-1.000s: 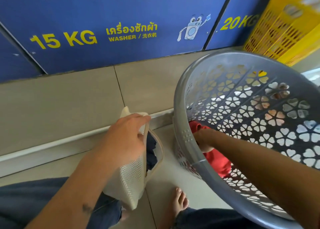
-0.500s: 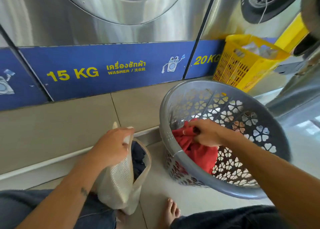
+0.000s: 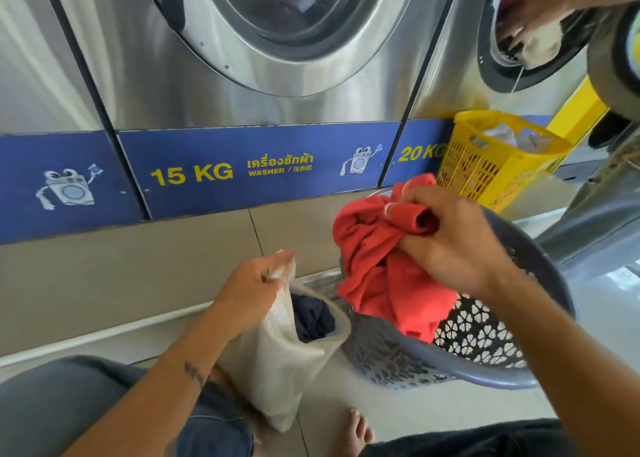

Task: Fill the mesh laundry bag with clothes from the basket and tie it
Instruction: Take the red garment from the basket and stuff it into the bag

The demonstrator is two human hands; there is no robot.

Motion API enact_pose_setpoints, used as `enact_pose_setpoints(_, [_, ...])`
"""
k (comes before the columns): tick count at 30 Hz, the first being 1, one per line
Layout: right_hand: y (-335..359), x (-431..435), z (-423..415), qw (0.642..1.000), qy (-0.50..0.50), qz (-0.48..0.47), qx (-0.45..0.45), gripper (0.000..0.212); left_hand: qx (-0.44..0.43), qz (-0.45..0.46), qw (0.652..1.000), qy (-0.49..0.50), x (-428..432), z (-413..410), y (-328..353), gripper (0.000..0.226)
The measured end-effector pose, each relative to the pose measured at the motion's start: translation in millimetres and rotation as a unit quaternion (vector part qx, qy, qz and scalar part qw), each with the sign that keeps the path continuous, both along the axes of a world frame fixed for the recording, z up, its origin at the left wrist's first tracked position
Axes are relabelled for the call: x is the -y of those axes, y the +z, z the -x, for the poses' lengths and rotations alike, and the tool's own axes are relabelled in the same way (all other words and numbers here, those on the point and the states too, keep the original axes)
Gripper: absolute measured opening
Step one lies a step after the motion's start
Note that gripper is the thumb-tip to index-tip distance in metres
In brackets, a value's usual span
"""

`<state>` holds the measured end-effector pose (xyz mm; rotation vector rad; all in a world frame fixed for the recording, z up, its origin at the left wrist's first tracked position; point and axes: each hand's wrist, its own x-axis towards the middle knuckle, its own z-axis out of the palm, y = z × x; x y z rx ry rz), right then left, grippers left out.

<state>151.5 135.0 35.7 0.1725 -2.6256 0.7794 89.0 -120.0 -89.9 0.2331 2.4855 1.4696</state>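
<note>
While the right hand gripped a bunched red garment above the grey basket, the filling step was in hand.
The left hand pinched the rim of the mesh laundry bag, holding its mouth open beside the basket; a dark garment lay inside. Next, the red garment likely needed carrying across and stuffing in.

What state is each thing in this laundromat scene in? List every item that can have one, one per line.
Mesh laundry bag: mouth held open, untied, dark clothing inside.
Red garment: lifted, bunched, hanging over the basket rim.
Grey basket: tilted toward the person.
Left hand: gripping the bag's rim.
Right hand: closed on the red garment.
Yellow basket: upright, holding laundry.
15 KG washer door: shut.
</note>
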Motion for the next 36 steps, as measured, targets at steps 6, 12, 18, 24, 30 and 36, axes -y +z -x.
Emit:
enact_pose_setpoints(6, [-60,34,-5,0.991,0.003,-0.102,0.089,0.033,-0.005,-0.014,1.000,-0.009,1,-7,3,0.056])
enact_pose_setpoints(12, [-69,56,-3,0.980,0.015,-0.189,0.065,0.030,-0.020,0.005,1.000,0.012,4,-3,4,0.054])
enact_pose_setpoints(18, [-67,56,-6,0.972,-0.032,-0.221,0.074,0.036,-0.016,0.034,0.999,0.005,5,0,-2,0.057])
enact_pose_setpoints(24, [-64,42,-6,0.963,-0.006,-0.266,0.047,0.030,-0.012,0.048,0.999,0.008,11,1,-7,0.059])
enact_pose_setpoints(30, [-45,45,2,0.958,0.005,-0.287,0.028,0.019,-0.024,0.069,0.997,0.003,16,-1,-7,0.062])
enact_pose_setpoints(36, [5,77,14,0.967,0.013,-0.234,-0.099,0.015,-0.024,0.068,0.997,0.020,26,1,-7,0.055])
